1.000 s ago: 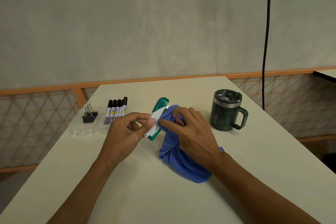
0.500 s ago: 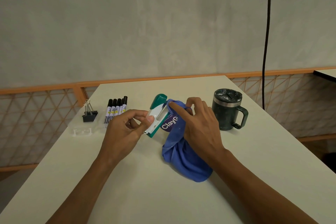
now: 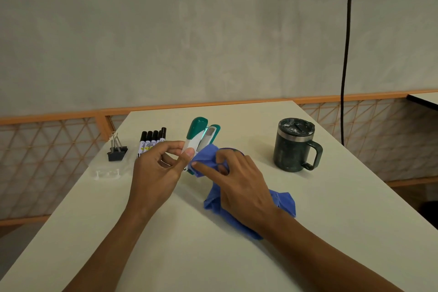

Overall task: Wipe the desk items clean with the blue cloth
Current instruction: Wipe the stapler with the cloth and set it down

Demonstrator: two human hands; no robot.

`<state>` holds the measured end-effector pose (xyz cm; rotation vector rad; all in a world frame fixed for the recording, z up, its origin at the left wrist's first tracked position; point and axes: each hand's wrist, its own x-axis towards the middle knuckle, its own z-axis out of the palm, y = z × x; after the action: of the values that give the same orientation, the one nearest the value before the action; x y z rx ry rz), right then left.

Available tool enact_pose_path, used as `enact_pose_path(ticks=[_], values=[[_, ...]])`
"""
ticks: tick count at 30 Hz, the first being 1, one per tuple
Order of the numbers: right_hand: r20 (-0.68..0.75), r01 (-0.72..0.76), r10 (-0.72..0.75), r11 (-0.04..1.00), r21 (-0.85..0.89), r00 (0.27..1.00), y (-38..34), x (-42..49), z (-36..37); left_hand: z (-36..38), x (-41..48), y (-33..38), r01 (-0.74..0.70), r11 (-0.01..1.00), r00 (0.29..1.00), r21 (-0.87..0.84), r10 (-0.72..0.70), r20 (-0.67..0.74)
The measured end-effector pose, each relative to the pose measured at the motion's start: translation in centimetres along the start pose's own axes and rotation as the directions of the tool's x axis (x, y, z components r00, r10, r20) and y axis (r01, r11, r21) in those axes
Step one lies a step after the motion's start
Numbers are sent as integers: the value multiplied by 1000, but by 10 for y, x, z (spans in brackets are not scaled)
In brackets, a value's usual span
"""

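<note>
Well, the stapler point(image 3: 202, 139) is up off the tabletop point(image 3: 213, 263), left of the mug point(image 3: 293, 147). The left hand point(image 3: 154, 169) has its grip clenched on it, pinching the near end between thumb and fingers. The right hand point(image 3: 239, 184) pinches a bunched fold of the blue cloth point(image 3: 284, 204) against that same end. The rest of the cloth trails under the wrist onto the tabletop, nearer the person than the mug.

To my eye, the left grip should hold firm so the body cannot twist. The cloth can then be drawn lengthwise toward the teal nose and worked into the gap where the hinged top and base stand apart. The glossy teal and white plastic should wipe easily. The metal channel inside looks edged enough to snag soft, creased fabric. The mug is dark and speckled, with a steel band and a lid. Black-capped markers point(image 3: 151, 141) and a binder clip point(image 3: 116, 150) lie farther left of it.
</note>
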<state>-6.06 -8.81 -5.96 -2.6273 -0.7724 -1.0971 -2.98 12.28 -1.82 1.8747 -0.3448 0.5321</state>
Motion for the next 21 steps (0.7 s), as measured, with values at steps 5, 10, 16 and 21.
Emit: enact_pose_path(ticks=[5, 10, 16, 21], values=[[-96, -179, 176, 984, -21, 980, 18, 7, -6, 2, 0, -2, 28, 1000, 1000, -11, -28, -13], [-66, -50, 50, 999, -9, 997, 10, 1, 1, 3, 0, -2, 45, 999, 999, -23, -46, -27], [14, 59, -59, 998, -5, 998, 2, -1, 11, 1, -1, -3, 21, 999, 999, 31, -20, -43], [36, 37, -36, 999, -24, 999, 4, 2, 0, 4, -4, -2, -38, 997, 999, 71, 39, -13]])
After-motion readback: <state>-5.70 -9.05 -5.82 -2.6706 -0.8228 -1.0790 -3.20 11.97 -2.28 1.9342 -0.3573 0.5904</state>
